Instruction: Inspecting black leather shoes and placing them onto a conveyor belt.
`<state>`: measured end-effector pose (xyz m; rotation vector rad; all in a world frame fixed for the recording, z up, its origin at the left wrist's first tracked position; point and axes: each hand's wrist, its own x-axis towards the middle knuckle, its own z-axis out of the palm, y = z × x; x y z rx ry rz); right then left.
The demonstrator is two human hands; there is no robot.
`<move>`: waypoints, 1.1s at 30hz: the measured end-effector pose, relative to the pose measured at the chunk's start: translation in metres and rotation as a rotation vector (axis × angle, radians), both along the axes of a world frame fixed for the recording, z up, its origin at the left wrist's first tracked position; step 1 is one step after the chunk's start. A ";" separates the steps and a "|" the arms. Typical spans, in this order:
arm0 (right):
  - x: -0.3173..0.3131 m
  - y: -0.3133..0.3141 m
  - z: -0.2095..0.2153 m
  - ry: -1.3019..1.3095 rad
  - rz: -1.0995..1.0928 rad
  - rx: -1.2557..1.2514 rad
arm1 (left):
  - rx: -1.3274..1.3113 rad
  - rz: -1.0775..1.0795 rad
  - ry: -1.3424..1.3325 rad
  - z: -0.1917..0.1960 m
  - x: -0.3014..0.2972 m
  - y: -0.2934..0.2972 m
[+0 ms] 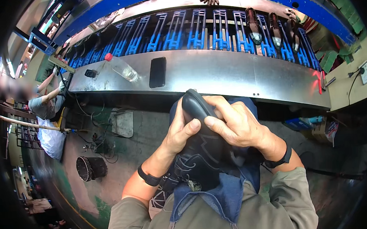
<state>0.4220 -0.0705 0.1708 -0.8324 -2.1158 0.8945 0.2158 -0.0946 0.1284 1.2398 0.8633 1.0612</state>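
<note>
A black lace-up shoe (201,143) is held in front of my body, toe pointing away toward the metal bench and its laces nearer my lap. My left hand (180,132) is closed around the left side by the toe, thumb laid against the upper. On the opposite side, my right hand (238,122) grips the edge of the toe, thumb pressing on the top and fingers curled over the far side. The shoe's heel end rests close to a blue apron (233,195); its underside is hidden.
Beyond my hands runs a metal bench (214,67) bearing a phone (157,72) and a clear bottle (124,69). Behind it, blue racks (173,34) carry several dark shoes (275,31). A black bucket (91,168) stands on the floor, left; a co-worker (48,101) is farther left.
</note>
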 end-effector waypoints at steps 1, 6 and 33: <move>0.001 0.001 -0.001 0.051 0.025 -0.019 | -0.035 -0.023 -0.039 -0.002 0.000 -0.001; 0.010 0.004 -0.016 0.310 0.184 -0.379 | -0.088 -0.126 -0.213 -0.006 0.001 -0.004; 0.029 -0.070 -0.048 -0.130 -0.217 0.664 | -0.719 0.037 -0.578 -0.017 0.023 0.030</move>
